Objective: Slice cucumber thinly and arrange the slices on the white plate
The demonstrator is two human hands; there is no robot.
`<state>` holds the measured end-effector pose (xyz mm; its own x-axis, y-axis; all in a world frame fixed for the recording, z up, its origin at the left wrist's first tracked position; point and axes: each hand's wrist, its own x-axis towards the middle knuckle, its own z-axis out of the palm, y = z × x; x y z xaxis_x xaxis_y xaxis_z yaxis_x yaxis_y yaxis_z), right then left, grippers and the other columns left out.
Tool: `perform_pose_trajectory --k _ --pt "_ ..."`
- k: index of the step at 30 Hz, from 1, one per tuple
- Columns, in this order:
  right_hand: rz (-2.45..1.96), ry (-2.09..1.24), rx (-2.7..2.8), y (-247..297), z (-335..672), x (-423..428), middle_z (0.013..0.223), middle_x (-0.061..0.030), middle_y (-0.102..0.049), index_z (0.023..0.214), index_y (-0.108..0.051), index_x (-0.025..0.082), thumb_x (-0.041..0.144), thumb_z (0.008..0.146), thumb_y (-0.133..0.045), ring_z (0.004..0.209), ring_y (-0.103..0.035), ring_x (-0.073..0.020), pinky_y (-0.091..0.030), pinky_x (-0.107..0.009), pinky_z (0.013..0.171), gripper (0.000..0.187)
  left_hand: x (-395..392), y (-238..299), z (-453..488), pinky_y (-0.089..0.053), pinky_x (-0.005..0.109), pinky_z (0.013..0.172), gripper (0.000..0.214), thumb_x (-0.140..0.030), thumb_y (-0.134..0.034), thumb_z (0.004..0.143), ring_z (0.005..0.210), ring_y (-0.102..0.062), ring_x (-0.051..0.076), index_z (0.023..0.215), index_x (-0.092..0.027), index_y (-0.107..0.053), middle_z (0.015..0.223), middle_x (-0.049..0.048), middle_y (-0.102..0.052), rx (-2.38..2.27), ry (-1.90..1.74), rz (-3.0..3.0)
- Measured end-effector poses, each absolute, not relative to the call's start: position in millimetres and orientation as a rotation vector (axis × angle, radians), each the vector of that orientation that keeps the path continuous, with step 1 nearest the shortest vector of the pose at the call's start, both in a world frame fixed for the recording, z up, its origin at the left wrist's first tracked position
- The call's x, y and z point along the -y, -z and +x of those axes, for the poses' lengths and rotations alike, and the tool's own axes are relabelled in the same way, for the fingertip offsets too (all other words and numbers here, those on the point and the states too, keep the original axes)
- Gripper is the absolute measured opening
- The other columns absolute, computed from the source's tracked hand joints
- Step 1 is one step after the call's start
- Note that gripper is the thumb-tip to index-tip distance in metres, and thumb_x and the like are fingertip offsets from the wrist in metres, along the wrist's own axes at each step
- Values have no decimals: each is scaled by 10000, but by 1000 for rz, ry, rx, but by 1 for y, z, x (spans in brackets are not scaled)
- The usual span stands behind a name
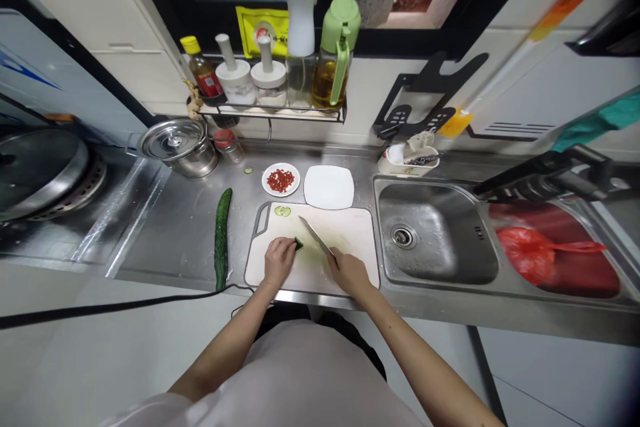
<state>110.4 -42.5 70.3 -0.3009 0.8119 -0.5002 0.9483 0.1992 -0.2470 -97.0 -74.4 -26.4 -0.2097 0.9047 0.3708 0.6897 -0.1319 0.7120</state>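
Note:
A white cutting board (350, 230) lies on the steel counter in front of me. My left hand (279, 261) is closed over a short dark green cucumber piece (299, 243) on the board. In my right hand (349, 271) I grip the handle of a knife (314, 233) whose blade points up and left, its tip just beyond the cucumber piece. Two pale cucumber slices (282, 211) rest at the board's far left corner. A whole long cucumber (221, 236) lies on the counter left of the board.
Behind the board stand a small plate of chopped red chili (281, 179) and a bare white square plate (329, 186). A steel pot with lid (177, 145) sits at back left, a sink (430, 240) to the right, a red bag (530, 252) in the far basin. Bottles fill a wall shelf (280, 110).

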Motion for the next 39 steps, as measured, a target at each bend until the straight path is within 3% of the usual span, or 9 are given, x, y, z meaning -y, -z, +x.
perform_pose_trajectory --k 24,39 --pt "1534 769 -2237 -86 84 62 1005 -113 -715 1297 -510 198 295 1008 -265 944 -675 -240 -432 -312 759 391 79 44 -97 -537 294 817 209 -268 -520 936 892 -648 147 1020 -223 -707 930 60 -696 -1804 -1211 1818" --pt "1474 658 -2261 -82 77 67 963 -144 -714 1288 -505 176 239 1000 -273 930 -690 -243 -470 -315 759 375 79 40 -97 -504 284 771 209 -251 -489 938 832 -609 150 906 -211 -691 863 56 -646 -1858 -1115 1857"
